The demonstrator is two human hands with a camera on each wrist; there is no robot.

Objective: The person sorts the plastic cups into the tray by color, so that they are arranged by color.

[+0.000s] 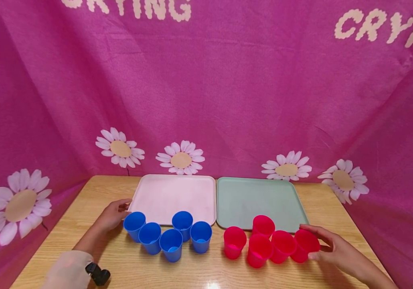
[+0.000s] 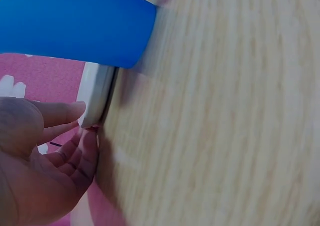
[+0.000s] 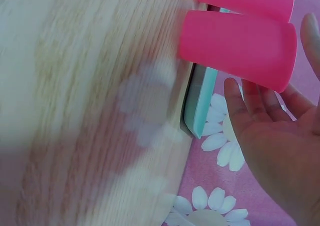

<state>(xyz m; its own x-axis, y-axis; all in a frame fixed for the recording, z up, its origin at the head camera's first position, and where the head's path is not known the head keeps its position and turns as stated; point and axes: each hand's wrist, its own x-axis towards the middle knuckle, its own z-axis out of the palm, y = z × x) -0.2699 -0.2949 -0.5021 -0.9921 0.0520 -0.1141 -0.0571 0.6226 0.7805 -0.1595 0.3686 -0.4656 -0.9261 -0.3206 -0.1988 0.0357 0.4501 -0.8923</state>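
Observation:
At the near left corner of a pink tray [image 1: 173,196], my left hand [image 1: 114,214] has its fingertips close against the tray's edge [image 2: 95,93]. The leftmost blue cup [image 1: 134,224] stands right beside this hand, upright with its mouth up. On the other side, my right hand [image 1: 331,249] reaches around the rightmost red cup [image 1: 304,247] with thumb and fingers spread. In the right wrist view the fingers lie beyond this red cup [image 3: 237,48], and a gap shows between it and the thumb [image 3: 311,38].
Several more blue cups [image 1: 171,245] and red cups [image 1: 259,251] stand upright along the trays' near edges. A green tray [image 1: 260,200] lies beside the pink one on the wooden table [image 1: 213,269]. Behind hangs a magenta cloth [image 1: 206,100] with daisies.

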